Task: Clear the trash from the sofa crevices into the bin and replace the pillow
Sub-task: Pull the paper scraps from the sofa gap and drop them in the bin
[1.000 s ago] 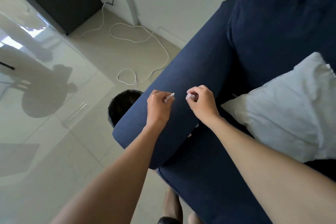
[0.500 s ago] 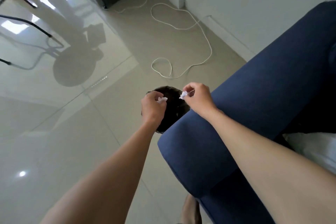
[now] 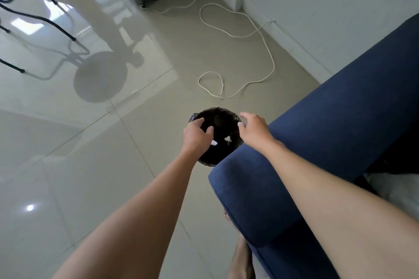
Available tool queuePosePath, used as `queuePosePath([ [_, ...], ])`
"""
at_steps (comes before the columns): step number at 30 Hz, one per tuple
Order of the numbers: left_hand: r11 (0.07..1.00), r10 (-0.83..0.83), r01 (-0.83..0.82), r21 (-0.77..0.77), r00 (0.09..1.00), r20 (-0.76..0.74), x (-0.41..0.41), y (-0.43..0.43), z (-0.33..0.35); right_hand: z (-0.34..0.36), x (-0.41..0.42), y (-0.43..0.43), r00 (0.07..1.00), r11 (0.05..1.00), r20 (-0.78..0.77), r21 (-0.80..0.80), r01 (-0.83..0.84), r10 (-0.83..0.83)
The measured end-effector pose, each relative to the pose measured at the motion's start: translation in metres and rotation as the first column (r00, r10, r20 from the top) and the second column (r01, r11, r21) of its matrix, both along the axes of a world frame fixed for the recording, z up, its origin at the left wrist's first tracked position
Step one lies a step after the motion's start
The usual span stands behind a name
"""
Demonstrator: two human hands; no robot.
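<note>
I am holding my left hand (image 3: 196, 135) over the bin (image 3: 217, 120), its grip open and empty, fingers spread. Two white scraps (image 3: 214, 142) are lying inside the black bin, just below and right of that hand, free of both grips. My right hand (image 3: 254, 129) is hanging open at the bin's right rim, holding nothing. The sofa arm (image 3: 317, 142) is sitting just beside the bin, under my right forearm.
</note>
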State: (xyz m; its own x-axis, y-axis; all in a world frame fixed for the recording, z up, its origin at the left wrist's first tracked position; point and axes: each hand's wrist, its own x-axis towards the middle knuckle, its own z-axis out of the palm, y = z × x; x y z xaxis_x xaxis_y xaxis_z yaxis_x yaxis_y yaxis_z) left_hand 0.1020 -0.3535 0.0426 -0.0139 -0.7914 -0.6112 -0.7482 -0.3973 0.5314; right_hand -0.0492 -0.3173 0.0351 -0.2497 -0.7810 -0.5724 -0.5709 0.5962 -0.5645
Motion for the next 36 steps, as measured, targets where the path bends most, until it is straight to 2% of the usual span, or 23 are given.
queuePosePath([
  [4,0.993,-0.113,0.114,-0.026,0.992,0.054,-0.023,0.02,0.019,0.018,-0.021,0.023,0.997,1.0,-0.072,-0.022,0.0,-0.001],
  [9,0.958,-0.263,0.27,-0.094,0.962,0.078,-0.069,0.067,0.047,0.042,-0.055,0.072,0.995,0.997,-0.088,-0.073,0.037,-0.043],
  [17,0.806,-0.507,0.559,-0.197,0.822,0.258,-0.154,0.185,0.086,0.076,-0.139,0.212,0.983,0.988,-0.117,-0.072,0.134,-0.142],
  [20,0.763,-0.558,0.612,-0.206,0.786,0.266,-0.182,0.224,0.094,0.079,-0.172,0.261,0.974,0.981,-0.121,-0.029,0.191,-0.193],
  [27,0.783,-0.596,0.62,-0.047,0.771,0.226,-0.221,0.28,0.058,0.053,-0.212,0.32,0.963,0.964,-0.075,0.048,0.263,-0.259],
  [36,0.809,-0.584,0.538,0.238,0.784,0.213,-0.203,0.321,-0.038,-0.05,-0.192,0.344,0.966,0.942,0.024,0.227,0.246,-0.258],
])
